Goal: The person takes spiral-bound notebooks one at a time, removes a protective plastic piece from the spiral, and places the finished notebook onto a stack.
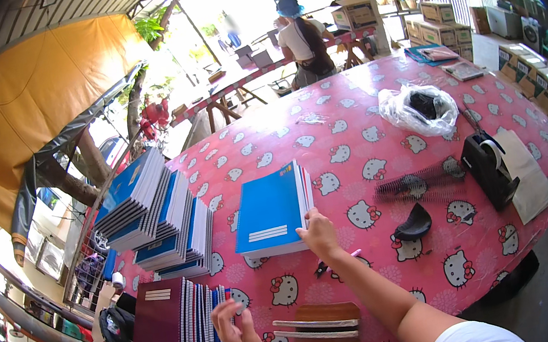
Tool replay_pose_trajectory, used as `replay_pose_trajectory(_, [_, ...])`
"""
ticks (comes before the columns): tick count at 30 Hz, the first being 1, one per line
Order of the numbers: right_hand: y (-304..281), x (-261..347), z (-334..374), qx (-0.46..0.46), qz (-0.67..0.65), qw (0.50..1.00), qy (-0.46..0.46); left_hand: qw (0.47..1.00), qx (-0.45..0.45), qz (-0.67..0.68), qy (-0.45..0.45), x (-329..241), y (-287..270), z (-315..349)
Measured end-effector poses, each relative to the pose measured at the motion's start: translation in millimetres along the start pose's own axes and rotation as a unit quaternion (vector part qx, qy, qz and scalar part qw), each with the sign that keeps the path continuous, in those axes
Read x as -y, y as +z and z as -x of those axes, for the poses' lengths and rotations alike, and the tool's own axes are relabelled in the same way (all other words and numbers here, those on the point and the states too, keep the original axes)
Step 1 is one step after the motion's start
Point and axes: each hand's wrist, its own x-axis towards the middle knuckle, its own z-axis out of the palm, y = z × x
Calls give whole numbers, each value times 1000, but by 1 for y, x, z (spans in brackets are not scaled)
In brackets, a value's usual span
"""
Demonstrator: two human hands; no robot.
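A short stack of blue-covered notebooks lies in the middle of the table. At its near right corner, my right hand has its fingers closed on the edge. My left hand is raised lower down with fingers apart, holding nothing. Just left of it stands a row of spiral-bound notebooks, with a maroon cover facing outward. Behind that row rise tall, staggered piles of blue notebooks. Small pliers and a pink pen-like stick lie beside my right wrist.
A brown wooden board with pale strips lies near the front edge. Rightward are black wire coils, a dark curved piece, a black punch-like device and a plastic bag. Another person sits at a farther table.
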Motion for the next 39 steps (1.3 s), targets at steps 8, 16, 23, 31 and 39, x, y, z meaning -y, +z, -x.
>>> replay_pose_trajectory(8, [14, -7, -4, -69, 3, 993, -98, 946, 260, -113, 159, 45, 121, -83])
replay_pose_trajectory(16, [-2, -6, -19, 19, -160, 983, -92, 941, 267, -137, 156, 72, 175, -85])
replay_pose_trajectory(23, [0, -54, -33, 109, -128, 984, -56, 968, 215, -129, 26, 95, 176, -89])
replay_pose_trajectory(31, [-9, -64, -41, 244, -429, 861, 122, 969, 209, -128, 16, 95, 176, -86])
replay_pose_trajectory(39, [-14, -64, -39, 266, -437, 847, 143, 973, 196, -112, 46, 103, 176, -84])
